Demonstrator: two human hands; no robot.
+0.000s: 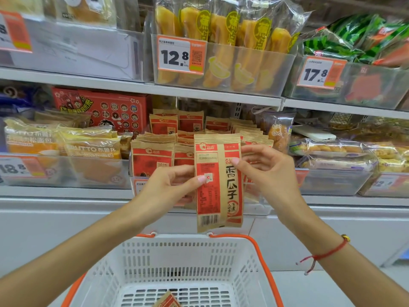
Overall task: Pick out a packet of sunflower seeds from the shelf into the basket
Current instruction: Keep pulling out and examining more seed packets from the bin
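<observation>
Both hands hold one packet of sunflower seeds (pixel 218 182) upright in the air, in front of the shelf (pixel 141 87) and above the far rim of the white basket (pixel 190 258). The left hand (pixel 170 187) pinches its left edge with the thumb on the front; the right hand (pixel 267 171) grips its right edge. More matching packets (pixel 152 156) stand in the shelf bin behind (a similar one lies in the basket's bottom).

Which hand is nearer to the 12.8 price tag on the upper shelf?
The right hand. It holds the seed packet at its right edge, higher up and closer below the 12.8 price tag; the left hand pinches the packet lower down.
</observation>
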